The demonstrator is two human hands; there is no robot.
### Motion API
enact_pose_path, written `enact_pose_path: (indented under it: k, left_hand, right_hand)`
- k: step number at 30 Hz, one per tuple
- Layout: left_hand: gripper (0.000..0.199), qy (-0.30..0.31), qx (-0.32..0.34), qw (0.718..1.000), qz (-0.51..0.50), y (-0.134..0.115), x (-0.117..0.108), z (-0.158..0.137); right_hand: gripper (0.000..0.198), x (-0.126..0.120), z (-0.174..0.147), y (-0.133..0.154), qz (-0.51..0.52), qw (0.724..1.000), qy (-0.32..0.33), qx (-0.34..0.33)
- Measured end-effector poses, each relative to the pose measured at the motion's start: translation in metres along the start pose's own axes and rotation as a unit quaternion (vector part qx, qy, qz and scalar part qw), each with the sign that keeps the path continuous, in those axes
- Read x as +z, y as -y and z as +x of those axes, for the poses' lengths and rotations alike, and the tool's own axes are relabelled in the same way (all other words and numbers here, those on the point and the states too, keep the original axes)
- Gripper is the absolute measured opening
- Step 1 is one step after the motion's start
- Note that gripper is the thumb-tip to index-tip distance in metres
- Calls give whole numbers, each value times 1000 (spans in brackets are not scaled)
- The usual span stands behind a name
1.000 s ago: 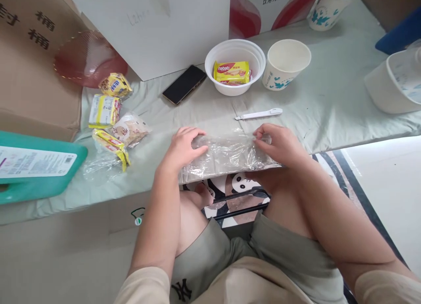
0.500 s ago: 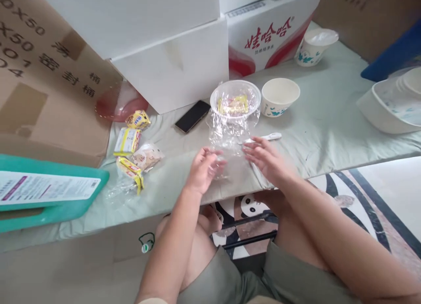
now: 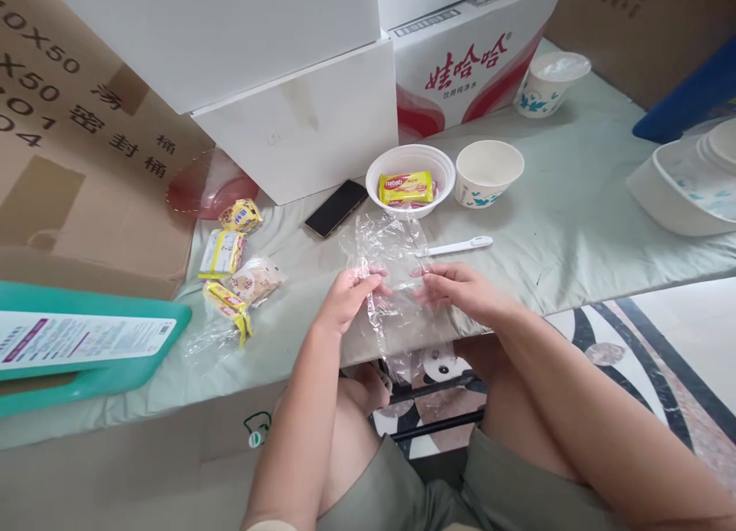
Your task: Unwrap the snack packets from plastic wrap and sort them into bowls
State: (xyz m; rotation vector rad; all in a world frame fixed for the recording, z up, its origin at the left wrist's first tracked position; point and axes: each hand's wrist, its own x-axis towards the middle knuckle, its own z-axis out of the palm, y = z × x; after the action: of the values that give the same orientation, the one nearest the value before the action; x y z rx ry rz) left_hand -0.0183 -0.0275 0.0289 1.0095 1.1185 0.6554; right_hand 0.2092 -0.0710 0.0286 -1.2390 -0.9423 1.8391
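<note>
Between my hands is a crinkled clear plastic bag (image 3: 396,267), spread at the table's front edge with its lower part hanging over. My left hand (image 3: 352,292) pinches its left side, and my right hand (image 3: 460,287) pinches its right side. Just beyond the bag stands a white plastic bowl (image 3: 373,182) holding yellow and pink nabati snack packs (image 3: 405,187). A white paper bowl (image 3: 488,163) with blue leaf prints sits to its right. Behind my right fingers lies a white plastic utensil (image 3: 460,246), its left end partly under the bag.
A black phone (image 3: 336,208) lies left of the bowl. Further left are several snack packs (image 3: 223,253), a red translucent dish (image 3: 212,186) and a green container (image 3: 92,339). White boxes (image 3: 299,117) line the back. A white tub (image 3: 678,182) and a lidded paper bowl (image 3: 552,83) stand right.
The clear bag has come off the white bowl and moved toward me, uncovering the snack packs. Both hands now grip the bag's sides.
</note>
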Motion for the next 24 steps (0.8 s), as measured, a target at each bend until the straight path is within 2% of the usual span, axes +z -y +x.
enact_pose_path:
  k: [2,5,7,10,13,16,19,22,24]
  left_hand:
    - [37,18,-7,999,49,0,-4,-2]
    - [52,118,-34,988,99,-3,-13,-8]
    - [57,159,-45,980,112,-6,-19,-12]
    - [53,133,-33,985,101,-7,-25,-17]
    - [53,99,6,994,53,-7,-26,-18]
    - [51,107,37,993,25,-5,-26,-16]
    - [34,95,69,993,21,-2,-25,-11]
    - [22,51,114,991,39,0,-24,-4]
    - [14,23,126,990,60,1,-24,0]
  right_hand:
    - [30,-3,2,1,-41,999,11,8]
    - [37,-3,7,1,-78,996,33,20]
    - [42,-1,12,0,-96,994,42,20]
    - [54,5,18,-2,-108,994,31,-19]
    - [57,11,23,-3,-108,989,-4,-102]
    - [42,16,27,-3,-87,981,-42,-166]
    - [9,18,31,-5,-72,975,-82,-194]
    - [16,14,34,-7,-111,968,-123,-189]
    - [13,9,36,-9,-123,964,-155,-180]
